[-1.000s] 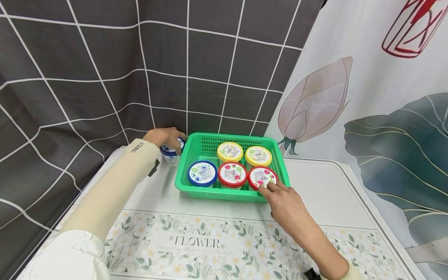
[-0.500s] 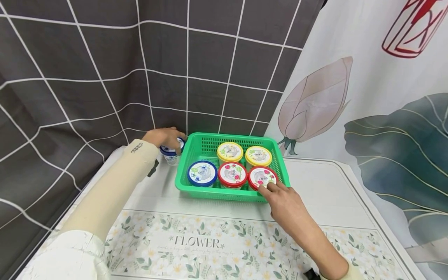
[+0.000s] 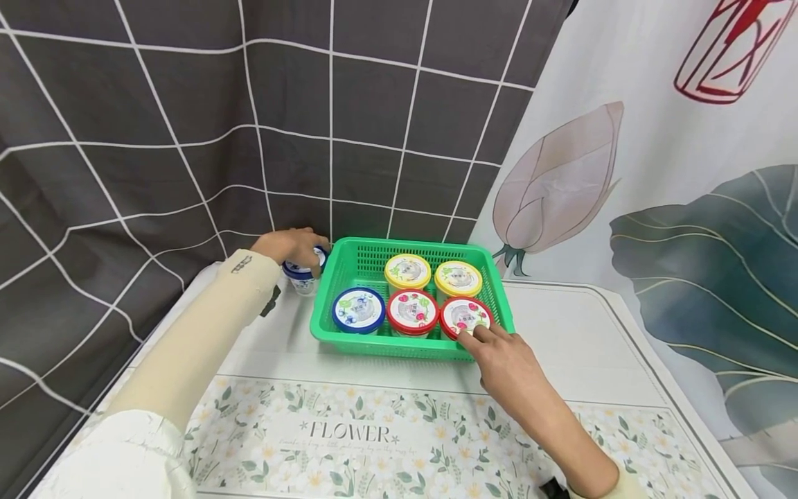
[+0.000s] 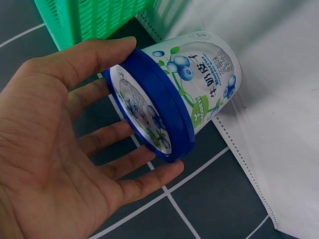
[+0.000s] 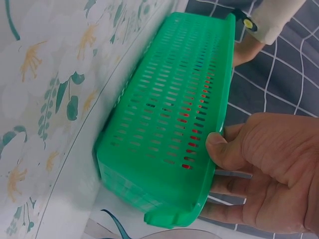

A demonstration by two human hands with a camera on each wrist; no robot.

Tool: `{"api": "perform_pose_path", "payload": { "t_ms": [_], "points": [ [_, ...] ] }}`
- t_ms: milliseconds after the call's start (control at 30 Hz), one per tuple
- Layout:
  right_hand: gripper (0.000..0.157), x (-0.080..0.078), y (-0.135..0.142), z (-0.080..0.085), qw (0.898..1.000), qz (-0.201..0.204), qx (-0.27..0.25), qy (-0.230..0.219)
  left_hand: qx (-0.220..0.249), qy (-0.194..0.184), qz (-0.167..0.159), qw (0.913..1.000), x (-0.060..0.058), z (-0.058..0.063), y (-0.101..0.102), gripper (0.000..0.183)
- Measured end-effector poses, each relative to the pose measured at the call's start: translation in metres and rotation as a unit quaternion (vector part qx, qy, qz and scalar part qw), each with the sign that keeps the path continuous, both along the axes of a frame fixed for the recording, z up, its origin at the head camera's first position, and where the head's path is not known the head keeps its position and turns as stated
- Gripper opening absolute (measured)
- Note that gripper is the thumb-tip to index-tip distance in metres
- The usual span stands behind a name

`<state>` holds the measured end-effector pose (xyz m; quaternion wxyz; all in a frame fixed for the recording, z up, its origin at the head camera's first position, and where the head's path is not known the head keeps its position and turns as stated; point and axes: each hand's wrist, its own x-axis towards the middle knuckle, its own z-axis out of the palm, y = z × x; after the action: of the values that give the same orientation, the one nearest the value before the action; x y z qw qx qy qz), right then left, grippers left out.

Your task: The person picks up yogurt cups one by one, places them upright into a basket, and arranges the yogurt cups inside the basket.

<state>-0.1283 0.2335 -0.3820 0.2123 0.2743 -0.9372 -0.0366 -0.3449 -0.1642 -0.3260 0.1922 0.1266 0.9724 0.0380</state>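
Just left of the green plastic basket (image 3: 399, 346), my left hand (image 3: 293, 248) holds a cup with a blue lid (image 3: 301, 269) that stands on the table. In the left wrist view, the thumb and fingers lie round the rim of the blueberry-printed cup (image 4: 202, 74). My right hand (image 3: 508, 360) grips the basket's front right rim. The right wrist view shows its thumb (image 5: 219, 149) on the outer side and the fingers over the rim. Inside the basket sit a blue-lidded cup (image 3: 358, 310), two red-lidded cups (image 3: 413, 312) and two yellow-lidded cups (image 3: 408, 271).
A dark curtain with a white grid (image 3: 280, 104) hangs right behind the basket and along the left. At the right hangs a pale curtain with a printed flower bud (image 3: 548, 187). A floral printed strip (image 3: 349, 457) runs along the front of the white table (image 3: 580, 339).
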Motion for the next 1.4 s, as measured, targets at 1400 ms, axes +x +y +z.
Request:
{"api": "perform_pose_path", "payload": {
  "t_ms": [1400],
  "points": [
    [0.047,0.002,-0.003,0.002,1.000,-0.006,-0.001,-0.012,-0.015,0.016,-0.023,0.9995,0.014,0.025,-0.014,0.072]
  ]
}}
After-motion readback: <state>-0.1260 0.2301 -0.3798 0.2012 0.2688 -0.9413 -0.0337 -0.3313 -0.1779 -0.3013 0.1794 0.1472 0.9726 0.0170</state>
